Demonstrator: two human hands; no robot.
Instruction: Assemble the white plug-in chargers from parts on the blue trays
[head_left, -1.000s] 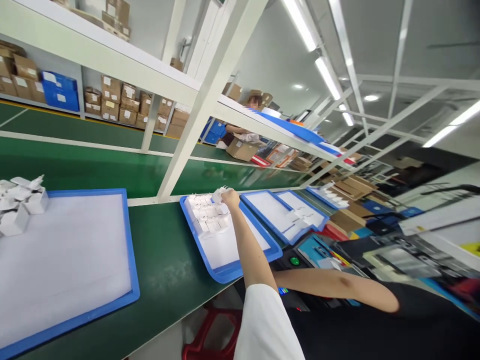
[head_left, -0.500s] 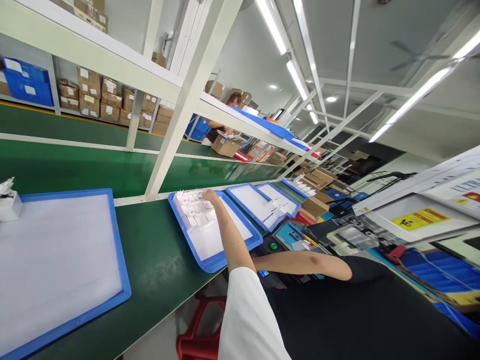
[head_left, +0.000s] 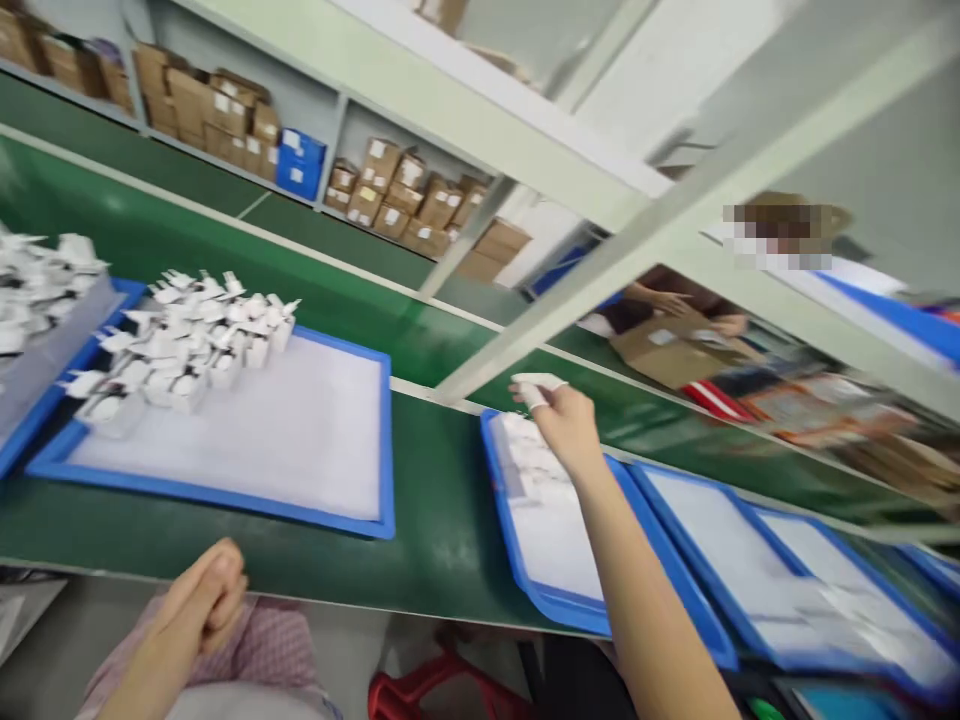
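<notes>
View has swung left since half a second ago; my left hand (head_left: pixel 206 592) now shows, a fist with nothing visible in it. My right hand (head_left: pixel 562 420) has lifted off the white boxes (head_left: pixel 529 455) in the right tray (head_left: pixel 559 608); I judge contact with them broken. Its fingers bend by something white; too blurred to tell if grasped. Counts: hands, two; blue trays on the desk (head_left: pixel 435 530), at least five; boxes in the left tray (head_left: pixel 386 450), many, overlapping, uncountable.
</notes>
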